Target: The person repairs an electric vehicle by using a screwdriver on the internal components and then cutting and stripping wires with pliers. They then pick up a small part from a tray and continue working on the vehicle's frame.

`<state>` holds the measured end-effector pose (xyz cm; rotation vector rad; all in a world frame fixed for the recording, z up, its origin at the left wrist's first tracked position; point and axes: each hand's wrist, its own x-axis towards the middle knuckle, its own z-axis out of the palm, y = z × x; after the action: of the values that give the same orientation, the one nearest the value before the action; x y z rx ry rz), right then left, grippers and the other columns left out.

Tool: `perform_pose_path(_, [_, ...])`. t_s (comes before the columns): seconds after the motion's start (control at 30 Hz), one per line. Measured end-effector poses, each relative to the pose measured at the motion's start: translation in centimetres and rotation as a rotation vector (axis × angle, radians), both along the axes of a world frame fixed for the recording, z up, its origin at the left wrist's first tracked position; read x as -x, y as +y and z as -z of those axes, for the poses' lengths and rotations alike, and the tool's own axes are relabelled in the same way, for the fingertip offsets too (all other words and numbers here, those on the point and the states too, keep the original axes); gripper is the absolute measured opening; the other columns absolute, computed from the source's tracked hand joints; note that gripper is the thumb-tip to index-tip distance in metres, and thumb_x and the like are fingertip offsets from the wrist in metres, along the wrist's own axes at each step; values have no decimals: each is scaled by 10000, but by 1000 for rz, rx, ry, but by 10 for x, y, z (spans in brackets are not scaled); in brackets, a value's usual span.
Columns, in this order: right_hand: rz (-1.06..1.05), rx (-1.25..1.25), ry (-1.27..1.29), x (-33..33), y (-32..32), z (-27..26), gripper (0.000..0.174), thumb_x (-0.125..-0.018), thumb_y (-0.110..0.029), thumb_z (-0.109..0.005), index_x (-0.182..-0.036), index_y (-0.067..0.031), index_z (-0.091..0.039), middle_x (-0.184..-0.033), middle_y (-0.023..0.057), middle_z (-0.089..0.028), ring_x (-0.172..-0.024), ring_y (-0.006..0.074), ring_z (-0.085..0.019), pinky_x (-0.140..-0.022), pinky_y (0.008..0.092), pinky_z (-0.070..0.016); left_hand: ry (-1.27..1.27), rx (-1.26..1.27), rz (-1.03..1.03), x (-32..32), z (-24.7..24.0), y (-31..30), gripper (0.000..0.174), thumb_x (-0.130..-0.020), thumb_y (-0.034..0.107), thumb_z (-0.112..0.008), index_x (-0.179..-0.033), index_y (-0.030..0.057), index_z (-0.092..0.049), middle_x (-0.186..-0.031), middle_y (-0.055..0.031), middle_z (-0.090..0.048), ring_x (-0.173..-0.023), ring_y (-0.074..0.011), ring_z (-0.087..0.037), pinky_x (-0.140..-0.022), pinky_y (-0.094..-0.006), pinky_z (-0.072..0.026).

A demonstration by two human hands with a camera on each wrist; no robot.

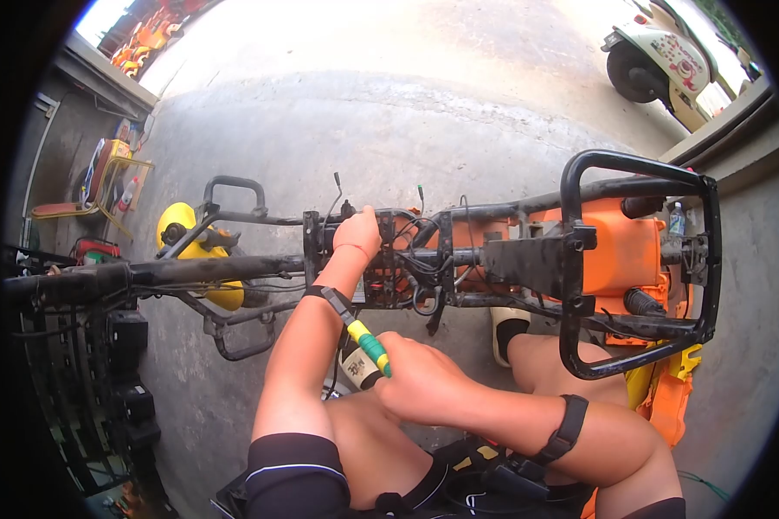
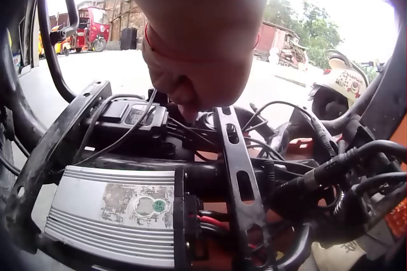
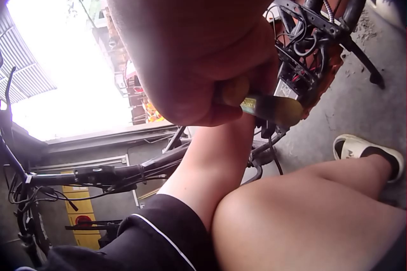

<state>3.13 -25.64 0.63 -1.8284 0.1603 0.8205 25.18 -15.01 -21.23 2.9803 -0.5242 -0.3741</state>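
Note:
My left hand (image 1: pixel 357 232) reaches over a black vehicle frame (image 1: pixel 225 270). In the left wrist view, its curled fingers (image 2: pixel 186 98) point down behind the right end of a black box (image 2: pixel 127 121) among cables; what the fingertips hold or touch is hidden. Below that box sits a silver finned controller (image 2: pixel 117 210) with red and black wires. My right hand (image 1: pixel 424 381) grips a tool by its green-and-yellow handle (image 1: pixel 370 348), close beside the left forearm. The tool's working end cannot be made out.
Loose cables (image 1: pixel 420 259) bunch at the frame's middle. A black tubular rack (image 1: pixel 571 268) rises on the right over an orange body panel (image 1: pixel 619 251). At the left are a yellow fender (image 1: pixel 177 227) and a chair (image 1: pixel 104 186); a white scooter (image 1: pixel 666 60) stands far right.

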Motion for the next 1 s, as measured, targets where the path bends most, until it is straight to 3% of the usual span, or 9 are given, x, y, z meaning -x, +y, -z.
perform_pose_path(0.23, [9, -3, -14, 1, -1, 0, 254, -811, -59, -520, -1030, 68, -516, -1052, 305, -622, -1010, 473, -606, -861, 537, -465, -85, 6, 199, 0, 2, 9, 138, -932, 148, -563, -947, 25, -625, -934, -219, -698, -913, -398, -688, -791, -490, -550])
perform_pose_path(0.33, [11, 3, -35, 2, -2, 2, 254, -809, -58, -518, -1029, 69, -520, -1045, 305, -625, -1001, 476, -609, -863, 538, -468, -90, -93, 258, 4, -5, 9, 121, -921, 131, -554, -949, 42, -631, -960, -190, -701, -921, -364, -698, -788, -462, -565])
perform_pose_path(0.4, [12, 5, -35, 3, -2, 1, 253, -809, -57, -518, -1028, 70, -521, -1044, 306, -627, -997, 477, -611, -862, 539, -469, -105, -195, 329, 6, -9, 9, 132, -912, 138, -565, -970, 46, -639, -983, -145, -709, -930, -297, -715, -781, -404, -589])
perform_pose_path(0.5, [11, 5, -32, 3, -2, 0, 253, -809, -58, -517, -1026, 72, -523, -1045, 309, -627, -993, 477, -614, -861, 540, -470, -137, -231, 381, 8, -11, 9, 116, -905, 138, -576, -961, 53, -633, -965, -142, -706, -919, -284, -721, -761, -395, -595])
perform_pose_path(0.6, [10, 8, -33, 3, -2, 1, 253, -811, -60, -518, -1026, 72, -522, -1047, 310, -626, -994, 476, -614, -861, 541, -470, -211, -186, 372, 7, 4, 10, 107, -923, 116, -518, -920, 58, -608, -953, -160, -700, -874, -297, -725, -710, -411, -595])
perform_pose_path(0.83, [15, 15, -40, 5, -4, 4, 245, -823, -74, -522, -1023, 66, -524, -1047, 307, -627, -995, 476, -614, -859, 540, -472, -186, -154, 198, 7, 11, 1, 115, -927, 125, -515, -933, 49, -601, -950, -164, -697, -874, -302, -724, -728, -403, -595])
perform_pose_path(1.0, [21, 21, -39, 5, -5, 3, 242, -826, -81, -525, -1022, 62, -525, -1046, 299, -630, -996, 475, -613, -859, 540, -470, -128, -132, 62, 7, 11, 5, 252, -1023, 267, -471, -958, 66, -609, -963, -166, -698, -864, -323, -718, -738, -438, -579])
